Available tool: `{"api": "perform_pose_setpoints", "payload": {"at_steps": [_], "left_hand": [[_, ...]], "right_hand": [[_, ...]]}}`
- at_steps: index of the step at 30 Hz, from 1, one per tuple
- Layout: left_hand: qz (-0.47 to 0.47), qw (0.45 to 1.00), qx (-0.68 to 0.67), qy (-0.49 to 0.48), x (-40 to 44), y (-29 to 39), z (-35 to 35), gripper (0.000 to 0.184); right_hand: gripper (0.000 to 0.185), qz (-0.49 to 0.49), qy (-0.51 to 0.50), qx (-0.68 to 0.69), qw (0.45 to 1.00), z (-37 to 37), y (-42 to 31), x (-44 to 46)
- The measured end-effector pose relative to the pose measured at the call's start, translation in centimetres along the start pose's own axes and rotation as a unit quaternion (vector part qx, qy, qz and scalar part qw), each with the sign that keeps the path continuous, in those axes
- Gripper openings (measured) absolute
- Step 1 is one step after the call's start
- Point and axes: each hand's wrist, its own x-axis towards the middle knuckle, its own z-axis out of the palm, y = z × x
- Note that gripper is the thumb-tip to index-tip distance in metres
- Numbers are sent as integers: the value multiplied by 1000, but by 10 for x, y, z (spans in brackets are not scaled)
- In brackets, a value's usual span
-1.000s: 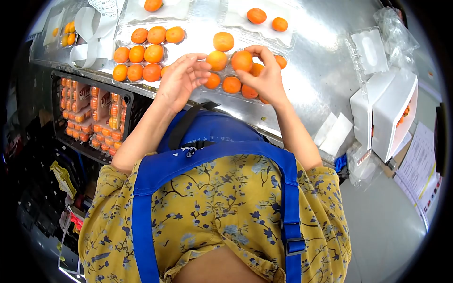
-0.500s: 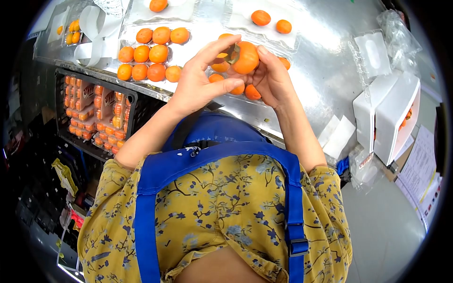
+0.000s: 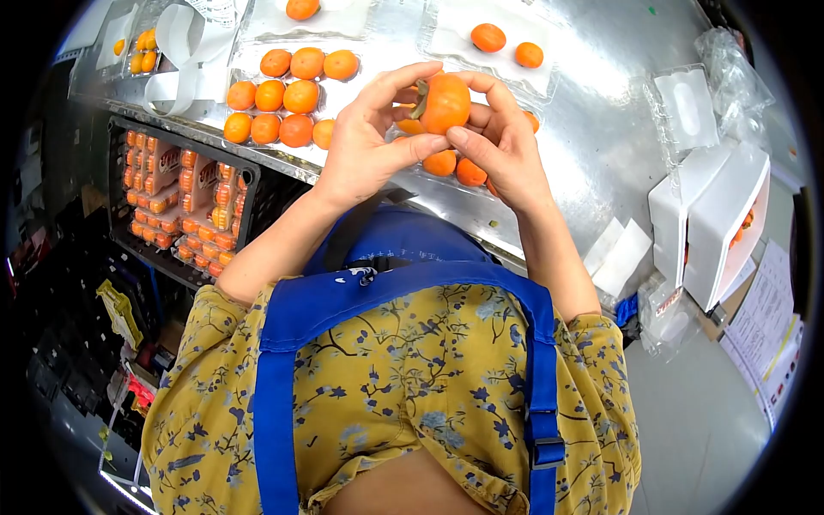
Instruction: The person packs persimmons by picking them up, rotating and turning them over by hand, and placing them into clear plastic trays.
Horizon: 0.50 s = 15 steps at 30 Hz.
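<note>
An orange persimmon (image 3: 445, 104) with a dry, leafy calyx on its left side is held up above the metal table between both hands. My left hand (image 3: 367, 142) is curled around the calyx side, thumb and fingers at the fruit. From the other side, my right hand (image 3: 506, 142) grips it with the thumb below and fingers behind. Beneath the hands lie more persimmons (image 3: 439, 163), partly hidden by fingers. Left of my left hand, a clear tray holds rows of persimmons (image 3: 300, 96).
Two persimmons (image 3: 488, 38) sit on a lined tray at the back. A black crate (image 3: 245, 197) of packed fruit stands below the table's left edge. On the right are a white foam box (image 3: 708, 223), plastic bags (image 3: 730, 69) and white paper sheets (image 3: 614, 257).
The persimmon has turned slightly in the hands. My right thumb has moved from its upper right side to below it, and the right fingers now reach behind. The view has shifted slightly.
</note>
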Motion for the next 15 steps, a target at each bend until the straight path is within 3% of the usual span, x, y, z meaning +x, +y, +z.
{"api": "perform_pose_setpoints", "payload": {"at_steps": [3, 6, 8, 10, 12, 14, 15], "left_hand": [[72, 992, 100, 10, 0, 7, 3, 56], [82, 988, 133, 8, -1, 9, 5, 52], [-14, 998, -55, 14, -2, 10, 10, 48], [-113, 971, -209, 22, -3, 9, 8, 44], [-212, 920, -328, 31, -3, 6, 2, 43], [-235, 908, -348, 12, -3, 3, -2, 41], [-247, 900, -358, 2, -4, 2, -3, 41]], "right_hand": [[42, 2, 4, 13, 1000, 2, -1, 0], [34, 50, 28, 38, 998, -2, 0, 3], [33, 71, 45, 29, 996, -6, -2, 4], [36, 66, 55, -4, 996, -6, -7, 5], [47, -52, 39, -133, 989, -7, -5, 8], [60, -167, 26, -260, 951, -8, -3, 9], [61, -169, 11, -255, 952, -7, -3, 9]]}}
